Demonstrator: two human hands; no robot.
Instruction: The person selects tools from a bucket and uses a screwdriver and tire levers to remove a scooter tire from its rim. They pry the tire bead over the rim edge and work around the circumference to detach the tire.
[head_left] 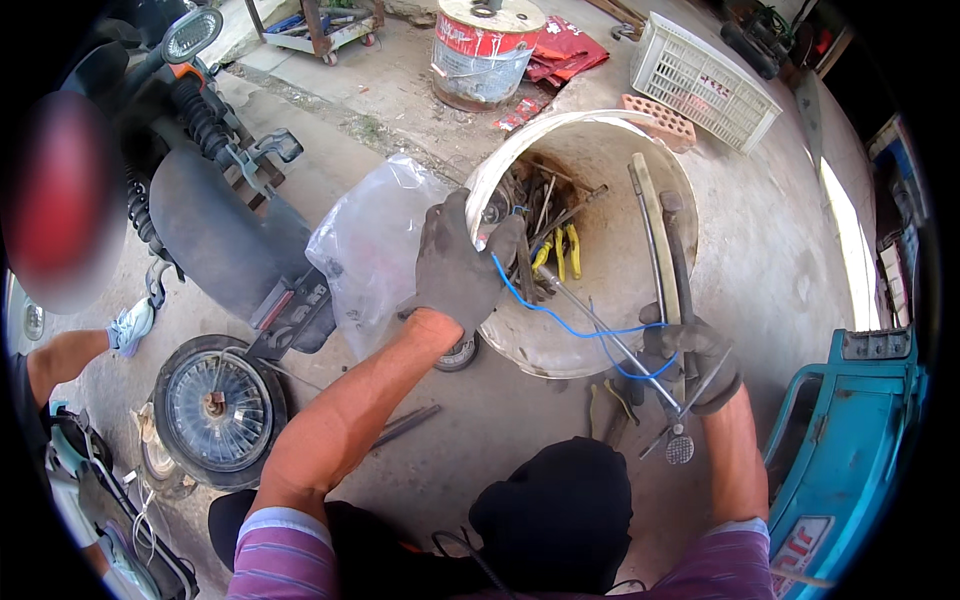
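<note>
A white bucket point(610, 335) lies tilted with its mouth toward me and metal tools inside, among them yellow-handled pliers point(572, 250). My left hand point(455, 262), in a grey glove, is closed over the bucket's left rim. In front of the mouth my gloved right hand point(700, 362) grips a bundle of long tools. It includes a pale flat bar point(652, 215), a dark rod point(675, 260) and a long T-handle wrench point(610, 335) slanting toward the bucket. A round cross-hatched metal face point(680, 447) shows below that hand. Thin blue wire point(540, 306) loops between the hands.
Plastic sheeting point(375, 235) and a loose wheel point(213, 405) lie left, beside a motorbike point(215, 225). Pliers point(612, 408) rest below the bucket. A brick point(660, 122), white crate point(700, 82) and red-banded drum point(483, 60) stand beyond; a teal case point(850, 440) is right. Someone's foot point(132, 325) shows left.
</note>
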